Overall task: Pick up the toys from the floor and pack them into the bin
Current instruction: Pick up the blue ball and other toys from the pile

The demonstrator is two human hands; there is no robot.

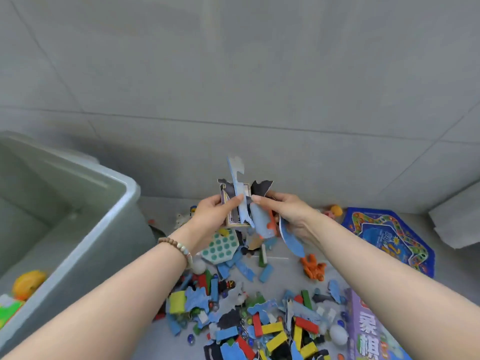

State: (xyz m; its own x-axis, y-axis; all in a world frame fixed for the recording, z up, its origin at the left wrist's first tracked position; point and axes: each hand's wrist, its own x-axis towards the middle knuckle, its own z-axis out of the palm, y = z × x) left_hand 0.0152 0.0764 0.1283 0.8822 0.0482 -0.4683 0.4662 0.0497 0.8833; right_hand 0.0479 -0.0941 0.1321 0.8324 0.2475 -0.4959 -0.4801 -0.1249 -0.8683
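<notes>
Both hands are raised over the toy pile, holding a bunch of flat blue and black puzzle pieces [240, 198] between them. My left hand [217, 211] grips the bunch together with a small patterned card box [233, 221]. My right hand [284, 213] pinches other pieces, among them a long blue piece [293, 241] that hangs down. The grey bin [85, 229] stands at the left; a yellow toy [27, 283] and a green item [9, 309] lie inside it. Coloured blocks, puzzle pieces and marbles [259, 320] cover the floor below my hands.
A blue octagonal game board [389, 237] lies on the floor at the right, a purple game box [368, 331] at the lower right, an orange figure [313, 267] between them. A grey tiled wall stands behind. A pale object [454, 222] sits at the far right.
</notes>
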